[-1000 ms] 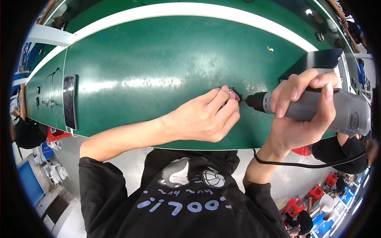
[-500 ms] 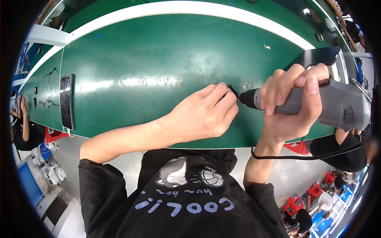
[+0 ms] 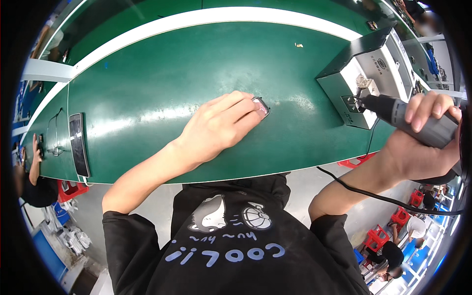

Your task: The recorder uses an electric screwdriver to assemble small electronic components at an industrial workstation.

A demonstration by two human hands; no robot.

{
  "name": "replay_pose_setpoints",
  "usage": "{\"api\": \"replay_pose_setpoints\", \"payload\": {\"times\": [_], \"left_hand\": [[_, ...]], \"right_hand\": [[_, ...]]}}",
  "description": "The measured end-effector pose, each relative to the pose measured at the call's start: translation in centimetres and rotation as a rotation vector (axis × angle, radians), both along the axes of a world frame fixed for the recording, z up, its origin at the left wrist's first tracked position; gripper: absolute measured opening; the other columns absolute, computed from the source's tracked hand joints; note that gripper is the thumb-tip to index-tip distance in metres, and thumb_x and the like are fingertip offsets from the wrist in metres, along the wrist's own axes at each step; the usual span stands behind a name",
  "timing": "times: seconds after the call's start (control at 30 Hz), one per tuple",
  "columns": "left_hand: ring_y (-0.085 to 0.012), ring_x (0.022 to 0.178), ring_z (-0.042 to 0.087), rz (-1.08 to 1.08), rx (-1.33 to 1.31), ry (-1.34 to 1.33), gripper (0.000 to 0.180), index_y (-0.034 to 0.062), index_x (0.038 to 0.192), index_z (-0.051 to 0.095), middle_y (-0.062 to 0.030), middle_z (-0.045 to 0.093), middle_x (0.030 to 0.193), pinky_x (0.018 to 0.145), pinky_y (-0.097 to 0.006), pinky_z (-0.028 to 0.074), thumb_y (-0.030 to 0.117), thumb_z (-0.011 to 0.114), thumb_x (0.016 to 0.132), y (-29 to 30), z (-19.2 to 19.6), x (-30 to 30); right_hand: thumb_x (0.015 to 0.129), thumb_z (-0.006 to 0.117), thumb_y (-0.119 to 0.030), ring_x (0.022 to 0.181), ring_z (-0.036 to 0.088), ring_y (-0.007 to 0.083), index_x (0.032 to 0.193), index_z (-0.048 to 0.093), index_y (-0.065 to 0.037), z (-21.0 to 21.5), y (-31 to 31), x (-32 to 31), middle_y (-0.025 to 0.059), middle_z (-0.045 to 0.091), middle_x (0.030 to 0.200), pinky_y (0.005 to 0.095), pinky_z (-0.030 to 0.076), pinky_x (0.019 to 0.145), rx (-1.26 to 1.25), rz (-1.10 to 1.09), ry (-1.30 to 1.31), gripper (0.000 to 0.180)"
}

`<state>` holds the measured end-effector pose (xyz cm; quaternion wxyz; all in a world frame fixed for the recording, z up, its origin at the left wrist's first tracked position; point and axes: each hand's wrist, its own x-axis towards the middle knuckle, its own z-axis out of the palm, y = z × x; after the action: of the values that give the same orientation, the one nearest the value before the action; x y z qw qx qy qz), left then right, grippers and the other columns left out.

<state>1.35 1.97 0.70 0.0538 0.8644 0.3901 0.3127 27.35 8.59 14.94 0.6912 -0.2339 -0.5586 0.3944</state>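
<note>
1. Head view, work surface: a green counter (image 3: 147,98) with a white strip along its far edge runs across the frame.

2. Head view, left hand (image 3: 219,125): it lies palm down on the counter, fingers extended, the fingertips pressing on a small flat part (image 3: 262,106) with a dark rim and pinkish face. The part lies flat on the counter near its middle, partly covered by those fingertips. The hand pins it down and is not clenched around it.

3. Head view, right hand (image 3: 423,142): it is clenched around the grey body of an electric screwdriver (image 3: 408,118), held over the counter's right end. The dark tip of the tool points left, at a grey box unit (image 3: 364,64) standing on the counter; whether tip and box touch cannot be told.

4. Head view, relation: the small part is under the left hand and well apart from the right hand and the screwdriver tip; the grey box stands between them, toward the right.

5. Head view, cable: a black cord (image 3: 373,194) trails from the tool below the right forearm.

6. Head view, surroundings: a dark flat phone-like device (image 3: 78,145) lies at the counter's left end, well apart from both hands. Red stools (image 3: 376,238) stand on the floor at lower right.
</note>
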Motion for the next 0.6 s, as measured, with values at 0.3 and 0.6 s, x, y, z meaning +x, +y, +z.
{"api": "replay_pose_setpoints", "payload": {"times": [0.3,0.6], "left_hand": [[-0.0255,0.092,0.065,0.003,-0.165,-0.21,0.03,0.0026,0.094,0.069,-0.0059,0.065,0.095,0.074,-0.033,0.056,-0.008,0.069,0.066,0.5,-0.3,-0.1],[-0.0258,0.092,0.065,0.077,-0.07,-0.289,0.027,0.0006,0.091,0.069,-0.0062,0.067,0.09,0.076,-0.033,0.054,-0.01,0.073,0.066,1.2,-0.3,0.0]], "right_hand": [[0.095,0.051,-0.024,0.044,0.046,0.0182,0.083,0.057,0.003,-0.9,2.5,1.3,0.0126,0.056,0.072,0.0313,0.038,0.048,-0.101,-0.177,-0.077,0.03],[0.094,0.055,-0.024,0.043,0.042,0.0171,0.079,0.055,0.001,-1.4,2.8,1.2,0.01,0.051,0.069,0.031,0.035,0.046,-0.164,-0.161,-0.048,0.029]]}}
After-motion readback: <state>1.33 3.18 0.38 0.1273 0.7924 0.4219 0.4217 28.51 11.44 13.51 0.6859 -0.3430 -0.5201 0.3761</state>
